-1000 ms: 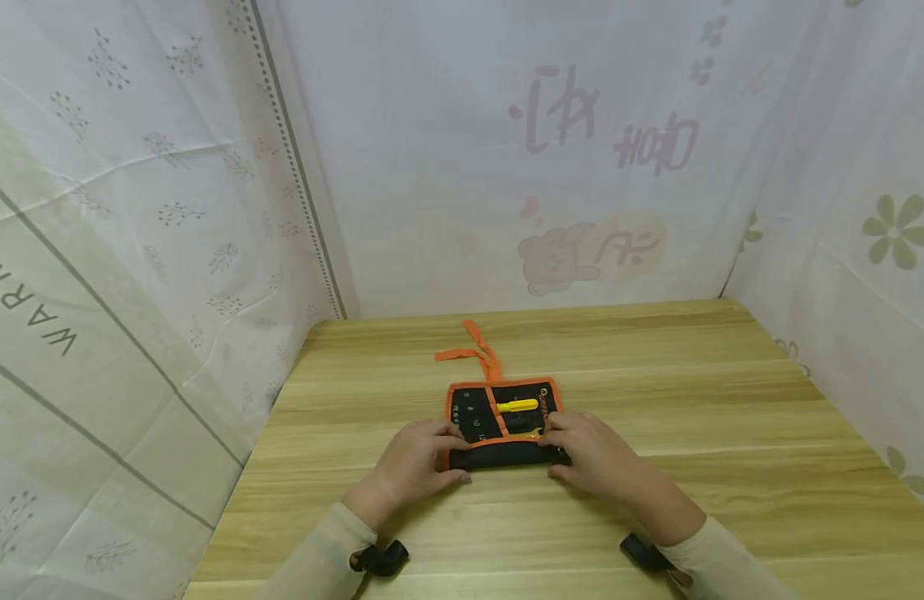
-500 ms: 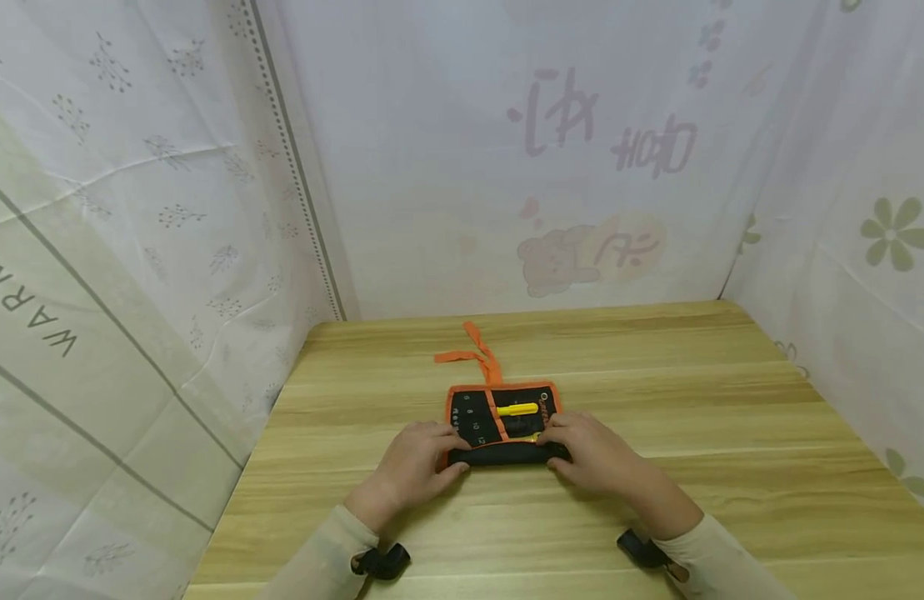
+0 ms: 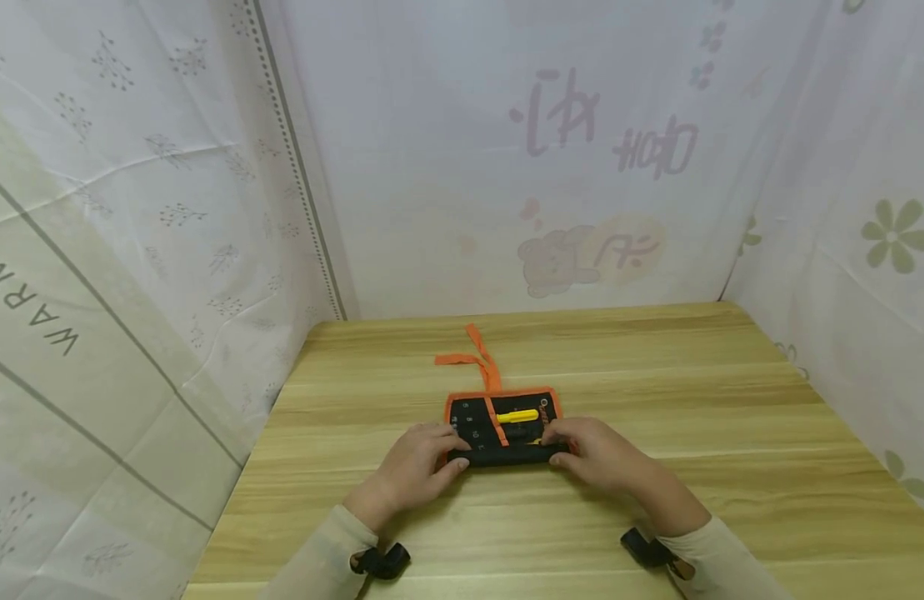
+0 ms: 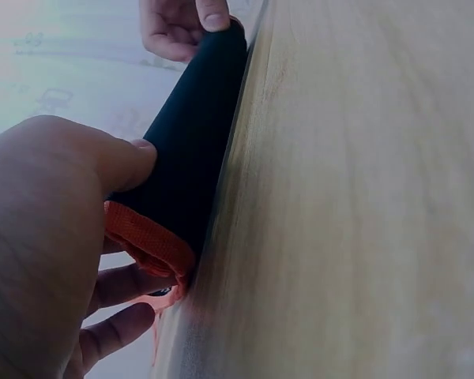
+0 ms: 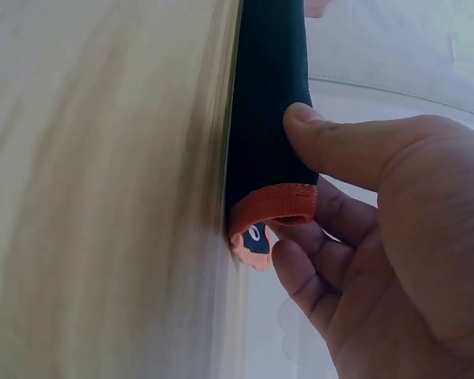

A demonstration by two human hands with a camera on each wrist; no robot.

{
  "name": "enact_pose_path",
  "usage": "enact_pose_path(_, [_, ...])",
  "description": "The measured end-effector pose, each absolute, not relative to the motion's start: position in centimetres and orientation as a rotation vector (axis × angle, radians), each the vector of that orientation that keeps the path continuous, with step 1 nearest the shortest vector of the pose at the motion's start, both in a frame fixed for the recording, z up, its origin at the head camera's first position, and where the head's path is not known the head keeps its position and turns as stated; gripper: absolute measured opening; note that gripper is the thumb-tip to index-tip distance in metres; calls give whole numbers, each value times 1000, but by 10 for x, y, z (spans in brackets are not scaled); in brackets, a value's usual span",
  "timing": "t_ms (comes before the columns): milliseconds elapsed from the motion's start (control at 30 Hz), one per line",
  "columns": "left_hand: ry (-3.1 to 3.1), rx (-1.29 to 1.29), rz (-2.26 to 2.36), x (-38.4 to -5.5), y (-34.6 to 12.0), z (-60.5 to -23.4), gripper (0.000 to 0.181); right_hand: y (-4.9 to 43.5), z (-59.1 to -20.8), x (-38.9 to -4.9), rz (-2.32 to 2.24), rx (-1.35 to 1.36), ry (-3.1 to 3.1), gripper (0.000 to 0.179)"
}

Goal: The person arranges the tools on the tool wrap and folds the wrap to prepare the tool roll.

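Observation:
A black tool roll (image 3: 469, 415) with orange trim lies on the table, its near edge turned up into a thick black roll (image 3: 506, 455). In a pocket shows a yellow tool handle (image 3: 517, 416); another yellow tool is mostly covered by the roll. My left hand (image 3: 411, 467) grips the roll's left end, thumb on the near side and fingers over the top. At the right end, my right hand (image 3: 604, 454) holds it the same way. Both wrist views show the thumbs on the black fabric (image 4: 193, 134) and the orange-edged open end (image 5: 276, 204).
Two loose orange tie straps (image 3: 490, 371) stretch from the roll's far edge over the wooden table (image 3: 656, 375). Patterned white curtains (image 3: 432, 167) hang behind and on both sides. A black wrist device (image 3: 382, 561) sits on each forearm.
The near edge has been rolled further over, covering more of the lower yellow tool and the printed numbers. The tool roll's far edge has shifted slightly towards me.

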State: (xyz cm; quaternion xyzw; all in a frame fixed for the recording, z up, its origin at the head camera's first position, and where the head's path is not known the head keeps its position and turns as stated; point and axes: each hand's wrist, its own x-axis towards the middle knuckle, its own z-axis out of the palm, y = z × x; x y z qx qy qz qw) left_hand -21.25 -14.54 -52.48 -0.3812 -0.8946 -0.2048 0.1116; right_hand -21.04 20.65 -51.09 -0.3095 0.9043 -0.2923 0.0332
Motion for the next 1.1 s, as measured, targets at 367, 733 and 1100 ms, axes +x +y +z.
enact_pose_path(367, [-2615,-1111,-656,-214,-146,-526,19,210,-512,-211,-1013,-909,2717,20])
enact_pose_path(733, [-2602,-1089,-731,-215,-145,-527,19,210,-513,-212,-1008,-927,2783,27])
enact_pose_path(1100, [-2545,-1072,-815,-218,-146,-530,14,209,-515,-218,-955,-1070,2848,26])
